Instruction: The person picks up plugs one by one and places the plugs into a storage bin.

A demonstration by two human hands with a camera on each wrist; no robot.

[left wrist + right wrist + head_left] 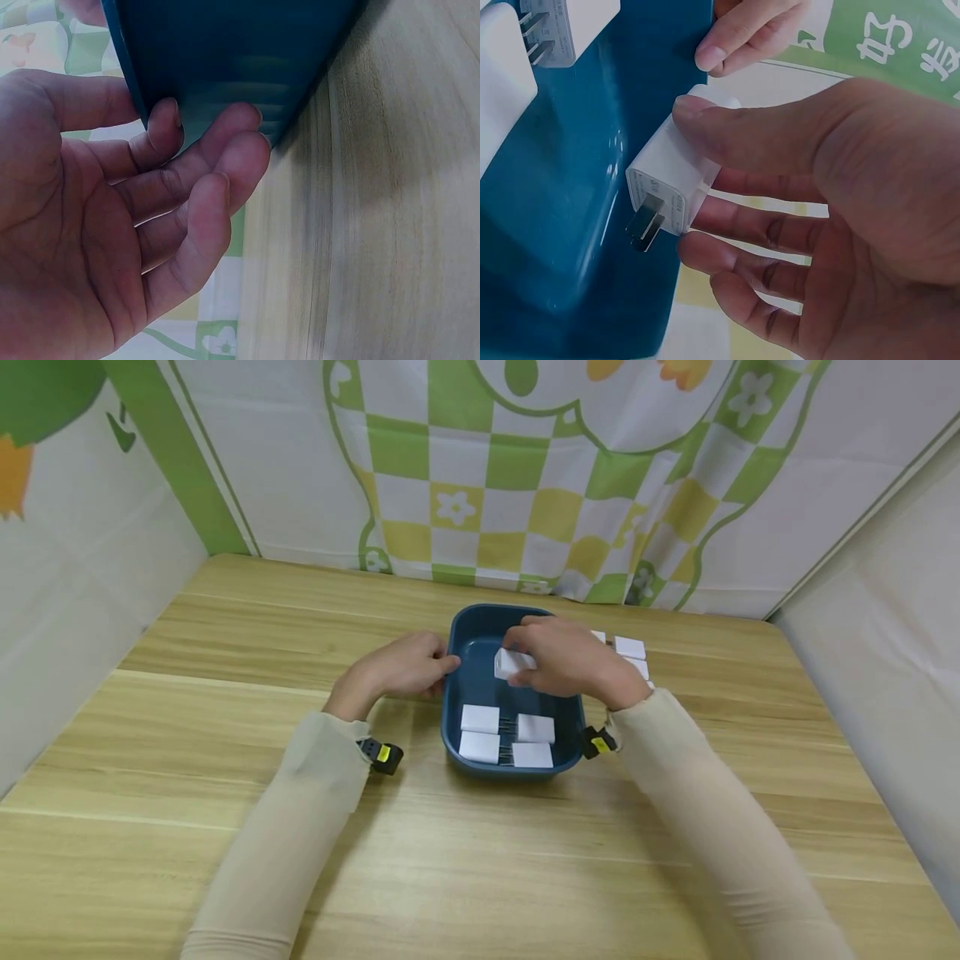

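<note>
A dark blue plastic box point(476, 681) stands on the wooden table. My right hand point(562, 656) pinches a white charger plug point(513, 662) between thumb and fingers, above the far part of the box. In the right wrist view two metal prongs point(645, 229) stick out of this charger plug. My left hand point(408, 664) grips the left rim of the box, thumb over the edge and the other fingers point(232, 169) curled along the outer wall. Near the box's front lie several white charger plugs point(480, 747) in two columns, prongs facing inward.
More white charger plugs point(630, 648) lie on the table right of the box, partly hidden behind my right hand. A wood-grain table point(225, 718) carries everything. Behind it hangs a green, yellow and white checked curtain point(510, 518), with white cloth at both sides.
</note>
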